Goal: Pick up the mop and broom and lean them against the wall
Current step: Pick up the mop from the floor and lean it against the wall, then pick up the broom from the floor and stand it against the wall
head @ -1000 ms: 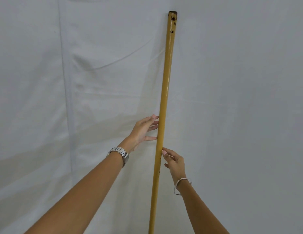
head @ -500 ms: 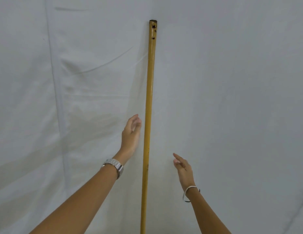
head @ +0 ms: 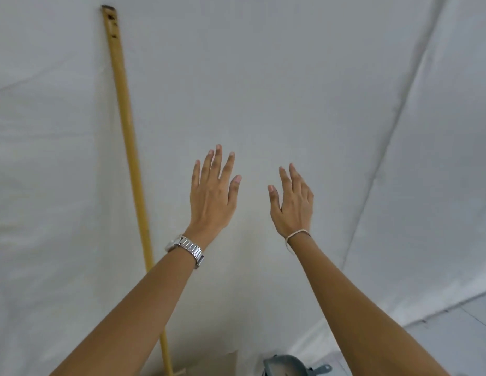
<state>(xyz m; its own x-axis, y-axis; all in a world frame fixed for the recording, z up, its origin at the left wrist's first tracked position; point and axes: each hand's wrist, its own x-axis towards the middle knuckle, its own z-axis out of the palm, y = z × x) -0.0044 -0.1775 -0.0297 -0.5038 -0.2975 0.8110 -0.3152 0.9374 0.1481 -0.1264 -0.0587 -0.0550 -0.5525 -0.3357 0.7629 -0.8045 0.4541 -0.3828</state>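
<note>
A long yellow pole [head: 127,131] leans upright against the white cloth-covered wall [head: 304,77] at the left of the head view; its foot runs behind my left forearm to the bottom edge. My left hand [head: 213,195], with a metal watch at the wrist, is raised to the right of the pole and apart from it, fingers spread and holding nothing. My right hand [head: 292,204], a thin band on its wrist, hangs beside it, also open with nothing in it. At the bottom edge a grey plastic part [head: 286,366] shows between my forearms; what it belongs to is unclear.
The white cloth has folds and a long seam [head: 399,109] running down the right side. At the lower right the cloth meets a pale floor [head: 458,337]. A brownish patch [head: 209,366] sits by the foot of the pole.
Both hands have let go of the pole and moved away to its right. The view has swung right, so the pole now stands at the left.
</note>
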